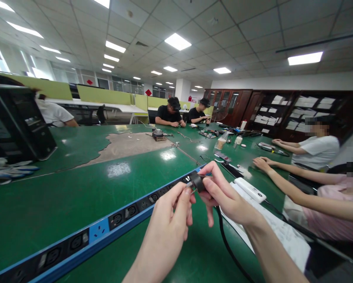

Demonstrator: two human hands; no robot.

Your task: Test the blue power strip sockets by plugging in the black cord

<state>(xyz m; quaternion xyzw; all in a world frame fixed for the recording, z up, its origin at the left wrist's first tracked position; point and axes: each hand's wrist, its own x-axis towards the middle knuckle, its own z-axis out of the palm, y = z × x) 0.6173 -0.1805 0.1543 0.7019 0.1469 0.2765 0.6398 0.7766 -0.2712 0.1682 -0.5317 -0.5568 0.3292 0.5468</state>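
Note:
My right hand grips a black power plug above the table, its metal prongs pointing left. My left hand is closed, thumb and fingertips pinching at those prongs. A thick black cord drops below my right hand and curves toward the bottom edge. Behind and beneath my hands lies a long blue power strip with black sockets and a blue socket section, running diagonally from the lower left. My hands cover part of its far end.
A black computer case and white gloves sit at left on the green table. At right are a white power strip, papers and a plastic cup. Several people sit around the table. A motor-like device stands farther back.

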